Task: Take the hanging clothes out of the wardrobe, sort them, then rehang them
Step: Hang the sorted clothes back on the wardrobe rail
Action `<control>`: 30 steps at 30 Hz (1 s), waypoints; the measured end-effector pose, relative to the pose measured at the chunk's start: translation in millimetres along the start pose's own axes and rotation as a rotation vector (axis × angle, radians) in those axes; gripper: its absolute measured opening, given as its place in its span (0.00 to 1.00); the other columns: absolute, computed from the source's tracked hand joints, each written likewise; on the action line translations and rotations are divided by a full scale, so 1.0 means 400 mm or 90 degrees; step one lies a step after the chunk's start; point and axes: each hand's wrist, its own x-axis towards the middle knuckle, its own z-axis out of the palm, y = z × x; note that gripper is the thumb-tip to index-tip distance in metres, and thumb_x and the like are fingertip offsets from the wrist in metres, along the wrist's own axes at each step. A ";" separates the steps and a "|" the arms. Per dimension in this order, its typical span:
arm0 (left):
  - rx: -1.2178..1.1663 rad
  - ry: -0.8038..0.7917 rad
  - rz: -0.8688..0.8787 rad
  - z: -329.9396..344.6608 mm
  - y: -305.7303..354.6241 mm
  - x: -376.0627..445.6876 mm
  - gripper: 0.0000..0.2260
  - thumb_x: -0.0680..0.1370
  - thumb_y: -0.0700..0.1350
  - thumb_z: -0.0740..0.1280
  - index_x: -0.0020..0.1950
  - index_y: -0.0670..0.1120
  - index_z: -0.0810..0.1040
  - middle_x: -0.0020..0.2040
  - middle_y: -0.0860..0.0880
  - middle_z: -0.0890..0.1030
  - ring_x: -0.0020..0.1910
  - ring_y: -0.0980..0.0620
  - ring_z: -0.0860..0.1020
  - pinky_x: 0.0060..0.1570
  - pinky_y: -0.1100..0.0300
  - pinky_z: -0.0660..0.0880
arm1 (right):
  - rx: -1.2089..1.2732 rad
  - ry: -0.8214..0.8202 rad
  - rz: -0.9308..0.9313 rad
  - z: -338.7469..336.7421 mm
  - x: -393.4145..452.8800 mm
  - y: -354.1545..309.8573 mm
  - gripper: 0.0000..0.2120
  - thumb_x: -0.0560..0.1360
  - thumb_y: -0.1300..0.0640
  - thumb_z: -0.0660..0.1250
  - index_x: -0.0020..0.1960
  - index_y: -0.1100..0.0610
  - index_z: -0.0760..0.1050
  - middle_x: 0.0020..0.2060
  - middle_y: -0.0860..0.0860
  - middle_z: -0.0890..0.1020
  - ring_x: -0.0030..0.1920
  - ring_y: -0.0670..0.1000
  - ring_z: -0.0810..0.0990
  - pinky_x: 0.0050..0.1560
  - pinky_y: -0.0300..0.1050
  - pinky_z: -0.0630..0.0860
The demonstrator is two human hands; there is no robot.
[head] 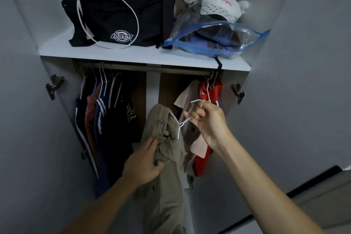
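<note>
1. An open wardrobe [152, 89] with pale doors swung out to both sides filled the view, brown back panels showing behind the hanging space and a white shelf [144, 59] across the top.
2. Nearest the camera, two bare forearms reached up from the lower edge. The left hand [144, 163] had its fingers curled into the bunched cloth of khaki trousers [167, 176], gripping a fold at about mid-height.
3. The right hand [207, 119] was raised higher and to the right, its fingers pinched round the hook of a white wire hanger [180, 123] that carried the trousers. The garment hung in front of the wardrobe's central divider, off the rail.
4. Just behind the right hand hung a beige top [187, 100] and a red garment [212, 93], crowded at the rail's right end.
5. At the left end a group of dark clothes [106, 116] hung close together on thin hangers.
6. Between the two groups the hanging rail [152, 67] ran bare, leaving an open stretch in the middle.
7. Farthest, on the shelf, sat a black Dickies bag [112, 15] with a white cord, a clear zip bag [214, 38] of clothes jutting over the shelf edge, and a white plush toy [220, 2].
</note>
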 end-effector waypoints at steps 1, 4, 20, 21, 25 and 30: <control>0.001 -0.002 0.001 0.001 -0.002 0.031 0.25 0.74 0.59 0.62 0.71 0.57 0.65 0.66 0.59 0.69 0.58 0.54 0.77 0.51 0.50 0.81 | -0.003 -0.004 0.000 -0.007 0.033 -0.004 0.14 0.86 0.62 0.55 0.42 0.58 0.69 0.29 0.51 0.62 0.30 0.50 0.66 0.62 0.58 0.81; -0.010 -0.010 0.001 0.006 -0.021 0.124 0.24 0.75 0.57 0.63 0.70 0.57 0.65 0.64 0.59 0.68 0.53 0.53 0.78 0.47 0.48 0.81 | 0.004 -0.011 0.009 -0.026 0.136 -0.006 0.14 0.86 0.62 0.55 0.42 0.57 0.70 0.29 0.51 0.62 0.30 0.50 0.67 0.62 0.58 0.81; 0.077 -0.008 -0.013 0.069 -0.204 0.598 0.23 0.72 0.54 0.64 0.66 0.54 0.66 0.63 0.53 0.75 0.54 0.43 0.80 0.46 0.51 0.78 | -0.105 0.118 -0.135 -0.103 0.584 0.099 0.10 0.87 0.64 0.57 0.52 0.65 0.76 0.32 0.52 0.75 0.33 0.49 0.77 0.52 0.47 0.80; 0.078 0.000 -0.013 0.077 -0.215 0.620 0.24 0.72 0.55 0.64 0.67 0.54 0.66 0.64 0.53 0.75 0.55 0.43 0.80 0.47 0.50 0.79 | -0.108 0.125 -0.142 -0.112 0.605 0.104 0.11 0.87 0.63 0.57 0.53 0.65 0.77 0.32 0.52 0.77 0.34 0.49 0.79 0.49 0.45 0.80; 0.084 0.022 -0.027 0.104 -0.245 0.721 0.27 0.72 0.56 0.64 0.70 0.53 0.65 0.67 0.51 0.74 0.61 0.41 0.79 0.54 0.47 0.79 | -0.125 0.151 -0.170 -0.129 0.702 0.119 0.12 0.87 0.62 0.57 0.49 0.62 0.77 0.31 0.50 0.81 0.33 0.46 0.82 0.44 0.42 0.80; 0.110 0.065 -0.035 0.129 -0.253 0.825 0.28 0.72 0.56 0.62 0.70 0.51 0.66 0.68 0.49 0.73 0.63 0.40 0.77 0.55 0.46 0.79 | -0.144 0.170 -0.191 -0.145 0.799 0.123 0.12 0.83 0.69 0.57 0.49 0.62 0.78 0.31 0.52 0.82 0.32 0.45 0.83 0.42 0.40 0.81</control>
